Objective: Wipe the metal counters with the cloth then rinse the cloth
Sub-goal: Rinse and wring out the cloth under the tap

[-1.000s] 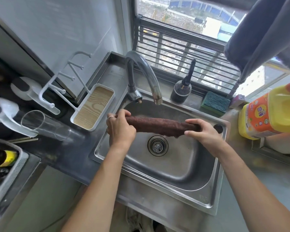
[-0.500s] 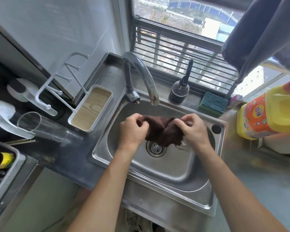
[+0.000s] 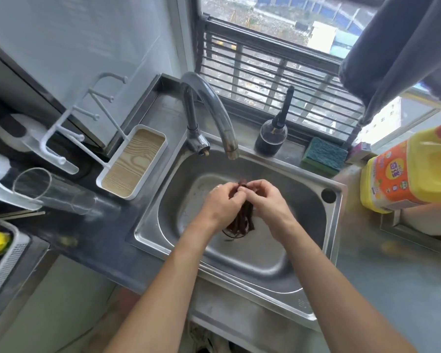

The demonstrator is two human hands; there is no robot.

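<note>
While the counter [image 3: 107,240] spreads dark around it, the steel sink [image 3: 313,253] takes up the middle, its curved tap [image 3: 214,108] arching over the basin. Above the bowl, the left hand [image 3: 222,205] and right hand [image 3: 267,203] meet, fingers curled tight around the bunched top of the brown cloth [image 3: 241,221], which hangs between them inside the sink. A yellow jug [image 3: 413,174] stands right, a green sponge [image 3: 325,155] behind.
</note>
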